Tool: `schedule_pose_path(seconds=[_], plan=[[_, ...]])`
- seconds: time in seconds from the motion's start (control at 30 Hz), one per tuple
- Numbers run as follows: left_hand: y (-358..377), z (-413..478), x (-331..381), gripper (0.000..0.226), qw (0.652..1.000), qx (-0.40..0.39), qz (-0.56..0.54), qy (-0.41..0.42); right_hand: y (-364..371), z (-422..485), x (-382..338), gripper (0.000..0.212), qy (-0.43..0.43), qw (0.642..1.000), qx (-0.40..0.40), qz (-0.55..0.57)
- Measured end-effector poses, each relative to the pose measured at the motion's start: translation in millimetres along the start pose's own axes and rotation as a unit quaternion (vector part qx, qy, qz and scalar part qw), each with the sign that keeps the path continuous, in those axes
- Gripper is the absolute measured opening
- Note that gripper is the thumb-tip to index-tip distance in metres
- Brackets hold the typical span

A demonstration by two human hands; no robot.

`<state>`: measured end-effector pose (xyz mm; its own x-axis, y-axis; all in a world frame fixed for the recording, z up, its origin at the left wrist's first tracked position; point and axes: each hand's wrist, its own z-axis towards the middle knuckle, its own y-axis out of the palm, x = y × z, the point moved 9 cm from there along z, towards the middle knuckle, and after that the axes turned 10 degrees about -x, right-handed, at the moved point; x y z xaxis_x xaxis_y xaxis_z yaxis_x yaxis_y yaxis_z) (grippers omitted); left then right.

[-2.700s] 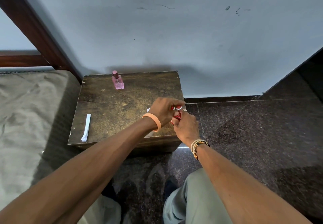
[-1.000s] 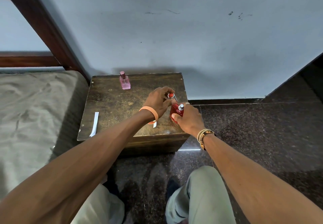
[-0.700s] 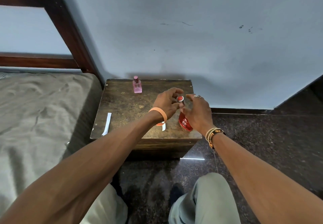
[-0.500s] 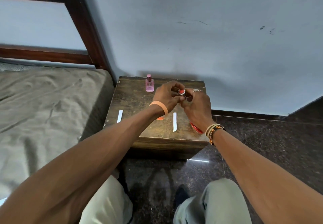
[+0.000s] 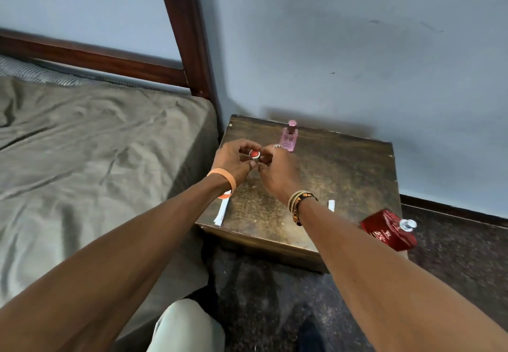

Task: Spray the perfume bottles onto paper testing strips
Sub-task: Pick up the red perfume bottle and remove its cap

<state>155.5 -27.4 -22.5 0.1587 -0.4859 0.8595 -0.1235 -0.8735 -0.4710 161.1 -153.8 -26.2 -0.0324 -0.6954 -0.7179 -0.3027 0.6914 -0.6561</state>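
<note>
Knee in pale trousers point(image 5: 187, 324) nearest, in front of the tabletop point(image 5: 343, 175) over dark floor point(image 5: 453, 263). Both forearms reach forward over the tabletop's near edge. Red perfume bottle point(image 5: 386, 232) lies tilted on its side at the tabletop's near right corner, cap off, bare silver nozzle pointing right and outward; part of it hangs past the edge, can't tell how much of it rests on the wood. One paper strip point(image 5: 221, 213) lies at the tabletop's near left corner, partly under the left wrist; second paper strip point(image 5: 331, 205) shows only as a short end toward the tabletop's near right, rest hidden behind the right forearm. Orange wristband point(image 5: 224, 179) on left wrist, beaded bracelets point(image 5: 299, 203) on right wrist. Left hand point(image 5: 233, 160) and right hand point(image 5: 277, 171) meet above the tabletop's left middle, fingers of both curled in and pinching the small round red cap point(image 5: 254, 154) between them, fingertips close together, nothing else held. Ring on a right finger. Pink perfume bottle point(image 5: 289, 138) stands upright with its cap on at the tabletop's far edge, just beyond the right hand. Bed point(image 5: 82, 145) with rumpled grey-green sheet left of the tabletop, dark wooden bed post point(image 5: 189, 35) behind its far left corner, pale blue wall point(image 5: 357, 49) behind.
</note>
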Motion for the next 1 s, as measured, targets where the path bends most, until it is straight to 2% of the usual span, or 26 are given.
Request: schedule_pose_path(seconds=[0.13,0.33,0.47,0.6,0.8,1.0], plan=[[3.5,9.6,-33.9,0.042,0.999,-0.006,0.015,-0.028,31.2,16.1,13.9,0.022,0.025,1.0,-0.013,-0.014],[11.2,16.9,-49.5,0.038,0.996,-0.027,0.078,-0.025,47.5,22.4,28.1,0.013,0.043,0.996,0.002,-0.076],[7.7,14.6,-43.2,0.05,0.995,-0.026,0.091,-0.018,49.8,21.1,24.7,0.014,0.054,0.996,-0.018,-0.065],[1.6,6.7,-32.5,0.061,0.99,-0.006,0.137,-0.015,39.2,6.9,22.8,0.018,0.061,0.996,-0.032,-0.047],[12.1,-16.7,-0.9,0.056,0.984,0.017,0.178,-0.001,4.4,-36.1,41.4,0.03,0.084,0.995,-0.011,-0.049],[46.7,-37.3,28.0,0.046,0.98,0.013,0.197,0.021,-30.9,-76.3,77.3,0.019,0.111,0.993,0.016,-0.048]])
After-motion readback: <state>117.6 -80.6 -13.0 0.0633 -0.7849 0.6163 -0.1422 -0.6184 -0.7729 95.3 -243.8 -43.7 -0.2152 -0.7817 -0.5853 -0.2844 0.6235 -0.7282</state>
